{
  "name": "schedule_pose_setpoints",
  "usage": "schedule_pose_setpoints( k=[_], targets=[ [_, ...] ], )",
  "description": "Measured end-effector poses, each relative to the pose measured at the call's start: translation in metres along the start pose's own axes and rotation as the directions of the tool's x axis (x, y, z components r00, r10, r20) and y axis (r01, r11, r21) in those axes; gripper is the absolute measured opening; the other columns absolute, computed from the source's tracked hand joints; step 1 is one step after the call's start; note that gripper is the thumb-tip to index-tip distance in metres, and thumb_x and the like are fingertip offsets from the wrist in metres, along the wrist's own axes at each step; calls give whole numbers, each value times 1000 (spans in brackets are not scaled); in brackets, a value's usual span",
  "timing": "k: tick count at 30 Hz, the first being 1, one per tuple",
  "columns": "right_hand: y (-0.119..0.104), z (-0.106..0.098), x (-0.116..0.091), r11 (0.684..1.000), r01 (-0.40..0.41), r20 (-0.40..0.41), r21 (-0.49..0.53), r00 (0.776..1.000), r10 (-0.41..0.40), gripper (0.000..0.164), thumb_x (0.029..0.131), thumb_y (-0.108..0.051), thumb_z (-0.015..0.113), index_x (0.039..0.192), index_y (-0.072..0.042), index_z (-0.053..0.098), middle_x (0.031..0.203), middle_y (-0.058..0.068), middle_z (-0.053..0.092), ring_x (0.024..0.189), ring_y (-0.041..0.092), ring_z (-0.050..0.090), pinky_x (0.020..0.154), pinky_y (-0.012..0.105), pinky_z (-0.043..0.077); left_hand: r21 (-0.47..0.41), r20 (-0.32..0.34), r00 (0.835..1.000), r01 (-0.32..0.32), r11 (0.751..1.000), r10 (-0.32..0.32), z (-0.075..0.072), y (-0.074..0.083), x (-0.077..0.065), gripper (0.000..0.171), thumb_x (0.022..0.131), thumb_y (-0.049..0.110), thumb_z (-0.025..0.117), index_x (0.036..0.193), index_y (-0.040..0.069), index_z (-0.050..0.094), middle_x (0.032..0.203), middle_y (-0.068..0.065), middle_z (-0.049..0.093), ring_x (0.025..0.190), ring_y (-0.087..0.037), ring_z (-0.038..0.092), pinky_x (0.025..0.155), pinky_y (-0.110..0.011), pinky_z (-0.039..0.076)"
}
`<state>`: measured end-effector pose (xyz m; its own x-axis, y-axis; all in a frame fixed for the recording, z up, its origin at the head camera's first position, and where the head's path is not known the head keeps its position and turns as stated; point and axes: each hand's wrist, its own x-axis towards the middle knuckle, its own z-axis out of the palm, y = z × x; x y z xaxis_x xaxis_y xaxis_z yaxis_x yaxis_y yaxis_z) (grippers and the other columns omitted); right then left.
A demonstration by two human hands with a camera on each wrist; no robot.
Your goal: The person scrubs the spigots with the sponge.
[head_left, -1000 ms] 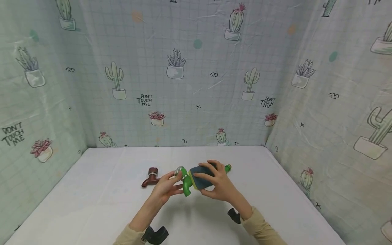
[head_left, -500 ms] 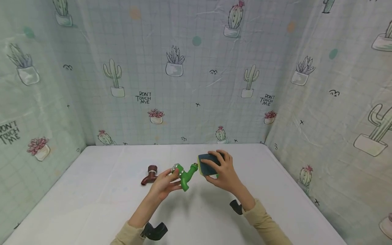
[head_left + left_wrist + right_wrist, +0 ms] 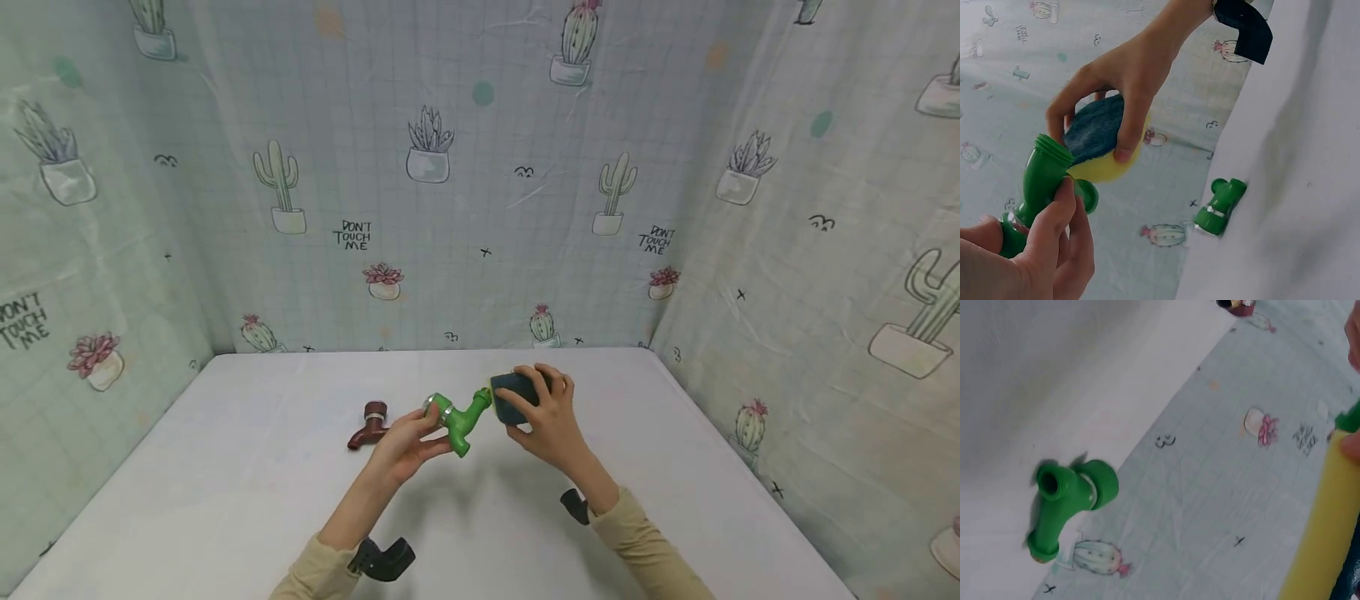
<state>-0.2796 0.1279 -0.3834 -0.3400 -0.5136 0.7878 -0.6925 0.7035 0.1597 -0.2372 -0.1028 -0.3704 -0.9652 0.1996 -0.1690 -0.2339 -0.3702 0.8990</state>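
Note:
Up off the table, my left hand grips a green plastic tap by its knob end, the spout pointing down. Its threaded inlet end meets the left edge of a sponge in the head view. My right hand holds that sponge between thumb and fingers. The scouring side is dark blue-green; the yellow foam faces the other way. A second green tap lies on the table beyond the right hand, hidden behind it in the head view.
A dark red-brown tap lies on the white table, left of and behind my left hand. Cactus-printed cloth encloses the table at the back and sides. Black camera mounts sit at both wrists.
The sponge, earlier overlapping the inlet end of the tap, has slid right and up to its tip, uncovering the tap's body. The left hand has tilted the tap slightly and keeps its grip.

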Motion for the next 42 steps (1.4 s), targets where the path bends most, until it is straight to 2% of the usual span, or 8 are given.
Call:
schedule_pose_setpoints(
  k=[3,8,10,16,21,29,35,42],
  targets=[
    [-1,-2,-1,999,12,-17,42,1000,-11,61,53,-26,83,109,-24,57,123,14,46,112,35,32,84,52,30,2,-5,1000,-4,1000,4,-2,1,-2,46,92,24,46,126,-6,38,99,-8,51,109,-40,51,82,-34,52],
    [-16,-3,2,978,146,7,151,989,-149,60,58,-32,80,113,-27,55,125,12,44,116,35,32,88,51,39,-2,27,1000,4,1000,-4,-4,6,-1,47,91,27,47,125,-4,39,95,-4,53,97,-24,59,82,-31,52],
    [-18,0,4,977,160,7,144,987,-163,60,59,-33,80,113,-28,54,125,11,44,116,34,32,88,50,39,-4,41,999,8,1000,-8,-4,7,-1,47,91,27,47,126,-4,38,97,-4,53,101,-28,57,84,-33,51],
    [-5,3,8,995,101,1,23,995,-101,61,57,-33,81,112,-27,57,122,10,47,112,34,35,80,49,32,29,82,997,-10,1000,8,-8,6,-1,51,90,27,50,127,-4,36,103,-6,47,117,-46,42,90,-41,47],
    [2,-4,11,1000,8,29,0,1000,-8,57,61,-31,78,114,-26,58,122,11,49,110,34,37,77,50,32,102,52,998,-33,994,28,-8,1,-1,51,89,23,52,129,-4,35,109,-10,45,117,-49,40,88,-45,47],
    [-20,-11,23,993,17,180,115,983,-37,53,77,-44,65,125,-28,52,129,9,46,116,32,36,81,48,36,205,114,993,-67,976,45,-6,-1,-2,60,88,31,54,133,0,30,108,-12,57,100,-28,60,80,-39,53],
    [-27,-16,25,987,-22,306,161,952,-28,50,83,-36,60,130,-25,47,130,12,43,115,29,32,77,43,34,233,121,990,-96,968,69,-6,-2,-2,59,88,31,53,133,-1,31,107,-11,59,98,-27,61,80,-39,53],
    [-27,-18,23,996,-26,296,85,955,-1,45,81,-35,63,125,-28,52,122,12,46,109,31,34,73,42,33,267,191,979,-116,957,65,-4,-3,-5,57,87,29,55,130,-2,34,96,-2,64,88,-19,65,81,-40,52]
  ],
)
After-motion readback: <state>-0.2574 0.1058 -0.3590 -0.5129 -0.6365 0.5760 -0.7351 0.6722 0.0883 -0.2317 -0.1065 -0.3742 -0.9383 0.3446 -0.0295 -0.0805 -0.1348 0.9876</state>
